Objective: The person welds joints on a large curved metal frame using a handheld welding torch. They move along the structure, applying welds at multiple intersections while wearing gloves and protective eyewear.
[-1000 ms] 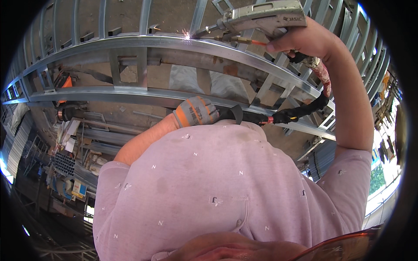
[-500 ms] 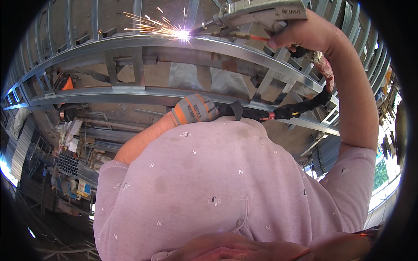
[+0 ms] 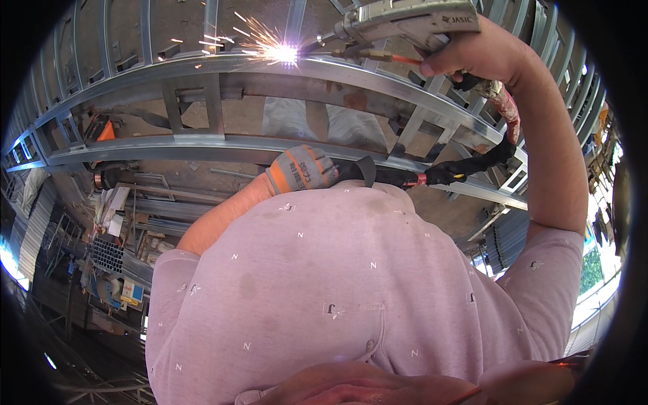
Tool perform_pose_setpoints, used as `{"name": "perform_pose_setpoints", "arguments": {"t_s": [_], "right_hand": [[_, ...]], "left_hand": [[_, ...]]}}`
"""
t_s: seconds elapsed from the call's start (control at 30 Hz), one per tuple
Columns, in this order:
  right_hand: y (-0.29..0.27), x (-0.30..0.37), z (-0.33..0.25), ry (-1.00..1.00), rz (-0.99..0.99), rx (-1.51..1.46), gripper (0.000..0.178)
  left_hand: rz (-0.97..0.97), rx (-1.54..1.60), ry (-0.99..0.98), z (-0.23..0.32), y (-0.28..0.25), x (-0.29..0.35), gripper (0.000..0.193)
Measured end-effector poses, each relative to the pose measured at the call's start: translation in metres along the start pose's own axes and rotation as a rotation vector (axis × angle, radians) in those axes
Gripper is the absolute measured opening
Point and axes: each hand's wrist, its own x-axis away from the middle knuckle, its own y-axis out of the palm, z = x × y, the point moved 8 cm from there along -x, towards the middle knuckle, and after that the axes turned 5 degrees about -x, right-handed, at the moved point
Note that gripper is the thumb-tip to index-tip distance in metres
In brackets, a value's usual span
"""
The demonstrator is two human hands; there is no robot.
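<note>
My bare right hand (image 3: 472, 54) is closed round the grip of a grey metal welding gun (image 3: 405, 21), at the upper right. Its nozzle points left at a bright weld spot (image 3: 287, 54) on the top edge of a galvanized steel frame (image 3: 236, 64), and sparks fly up and left from there. Below the nozzle runs a thin brass-coloured tube (image 3: 368, 54). From the grip a black-wrapped hose (image 3: 482, 162) loops down and back leftward. My left hand (image 3: 304, 169), in a grey and orange glove, is closed on this hose in front of my body; its fingertips are partly hidden.
A nearer frame rail (image 3: 155, 145) runs crosswise, joined to the far one by short uprights (image 3: 214, 104). Many steel bars (image 3: 146, 30) stand beyond. An orange and black object (image 3: 102, 128) lies at the left. Stacked square tubes (image 3: 106, 255) and clutter fill the lower left.
The welding gun and the weld spot have shifted slightly to the right along the rail. The sparks now spread in a shorter, steeper fan. My left hand stays in place.
</note>
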Motion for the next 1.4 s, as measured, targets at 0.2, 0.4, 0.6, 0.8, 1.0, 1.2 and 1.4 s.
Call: {"name": "perform_pose_setpoints", "arguments": {"t_s": [0.2, 0.4, 0.6, 0.8, 1.0, 1.2, 1.4], "right_hand": [[-0.004, 0.003, -0.001, 0.345, -0.088, -0.030, 0.050], [-0.004, 0.003, -0.006, 0.260, -0.076, -0.113, 0.059], [-0.015, 0.008, -0.004, 0.377, -0.208, -0.334, 0.059], [-0.004, 0.011, 0.012, 0.054, -0.015, -0.066, 0.045], [-0.027, 0.028, 0.034, 0.038, 0.111, -0.166, 0.033], [-0.033, 0.046, 0.082, -0.053, 0.057, -0.279, 0.024], [-0.028, 0.059, 0.111, 0.025, 0.051, -0.305, 0.025]], "left_hand": [[-0.004, 0.016, -0.024, 0.001, 0.001, 0.001, 0.013], [-0.009, 0.002, -0.038, 0.003, 0.001, 0.001, 0.013], [0.058, 0.011, 0.007, 0.001, -0.008, -0.005, 0.009], [0.086, -0.017, -0.018, 0.001, -0.010, -0.005, 0.006], [0.005, -0.125, -0.058, 0.005, 0.002, -0.002, 0.010], [-0.105, -0.156, -0.088, 0.011, 0.007, -0.019, 0.017], [-0.176, -0.098, -0.106, 0.019, 0.012, -0.037, 0.022]]}}
